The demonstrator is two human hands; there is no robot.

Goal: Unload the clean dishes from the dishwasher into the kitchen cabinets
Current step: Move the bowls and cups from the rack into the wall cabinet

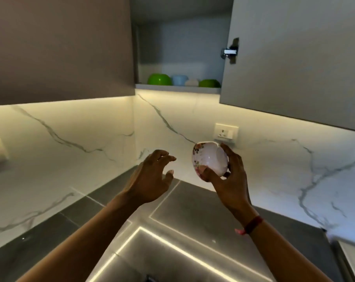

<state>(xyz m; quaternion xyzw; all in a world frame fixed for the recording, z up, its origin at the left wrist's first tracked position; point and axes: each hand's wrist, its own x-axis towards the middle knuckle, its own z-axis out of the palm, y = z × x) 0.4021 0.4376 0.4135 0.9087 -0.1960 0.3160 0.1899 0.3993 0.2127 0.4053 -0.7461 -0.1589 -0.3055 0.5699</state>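
The right hand (pixel 231 180) grips a small flowered bowl (pixel 210 159), tipped on its side at centre right of the frame, well below the open cabinet (pixel 178 89) at upper middle. Coloured bowls (pixel 159 79) already sit on its shelf. The left hand (pixel 152 178) hovers beside the flowered bowl, fingers loose, holding nothing. This bowl is not yet shelved, and with the dishwasher out of view I cannot tell how much remains

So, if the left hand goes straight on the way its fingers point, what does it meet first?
Probably the floral bowl gripped by the right hand; the open left hand points toward it. Depth is unclear, so it could pass beside it.
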